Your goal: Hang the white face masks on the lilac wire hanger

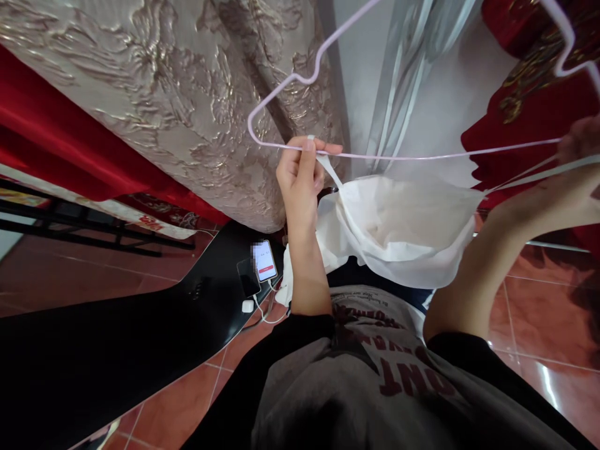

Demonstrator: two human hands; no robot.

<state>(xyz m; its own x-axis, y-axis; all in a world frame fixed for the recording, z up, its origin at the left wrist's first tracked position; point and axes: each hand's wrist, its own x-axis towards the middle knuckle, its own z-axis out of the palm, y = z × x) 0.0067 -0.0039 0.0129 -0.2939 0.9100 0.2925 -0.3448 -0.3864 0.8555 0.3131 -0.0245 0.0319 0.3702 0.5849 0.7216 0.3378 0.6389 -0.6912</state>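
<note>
A pale pink clothes hanger [407, 157] is held up in front of me with its shoulders pointing away. My left hand [302, 165] is closed around the left part of its bottom bar, thumb pressed on the bar, with a white strap running through the fingers. My right hand [581, 140], cut off by the right edge and dim, is closed on the right end of the bar. From the straps hangs a white garment [407, 219], sagging open between my forearms. Another strap stretches across my right wrist.
At left a black tabletop [140, 344] carries a lit phone [266, 259], a dark phone [247, 277] and a white charger case [247, 306] with cables. Embossed beige fabric [164, 106] and red cloth [94, 131] hang ahead; more red cloth [515, 112] hangs at right.
</note>
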